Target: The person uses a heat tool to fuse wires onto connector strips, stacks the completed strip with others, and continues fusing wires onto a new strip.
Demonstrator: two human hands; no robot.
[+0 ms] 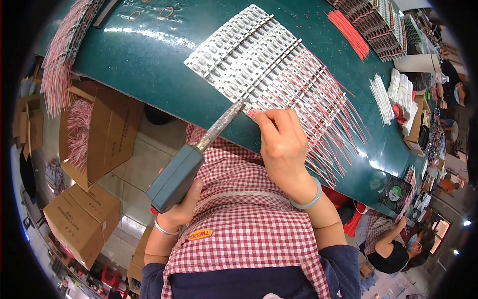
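Observation:
My left hand (181, 209) is wrapped round the blue-grey box-shaped body of a soldering gun (177, 174). Its long, scorched metal barrel reaches up to the near edge of a panel of white circuit boards (234, 55). Close to the tip, my right hand (284, 142) pinches the end of a thin red wire (252, 113) against the panel's near edge. Rows of red and white wires (318, 109) fan out from the panel's right part, passing partly under my right hand. The joint at the barrel tip is too small to make out.
The panel lies on a green table (149, 65). Red wires (348, 35) and white wire bundles (381, 99) lie to the right, near stacked boards (373, 25). A wired stack (64, 60) overhangs the left end. Cardboard boxes (112, 134) stand below. A co-worker (398, 244) sits at right.

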